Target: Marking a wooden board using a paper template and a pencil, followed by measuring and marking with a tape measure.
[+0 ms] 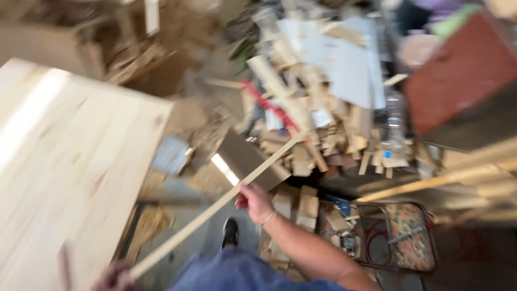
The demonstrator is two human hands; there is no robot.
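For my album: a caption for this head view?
Two hands, right hand and left hand, hold a thin wooden strip above scrap wood.

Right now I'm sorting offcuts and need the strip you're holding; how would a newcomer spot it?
Start at the big pale wooden panel on the left. Along its right edge a long thin wood strip runs diagonally toward the scrap pile. It alone is gripped by both hands, right hand mid-length and left hand at the near end.

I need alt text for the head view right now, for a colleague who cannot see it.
Both hands hold a long thin wood strip: the right hand grips its middle, the left hand its near end, beside a large pale wood panel. Beyond lie a blurred heap of wood offcuts and a patterned folding chair.
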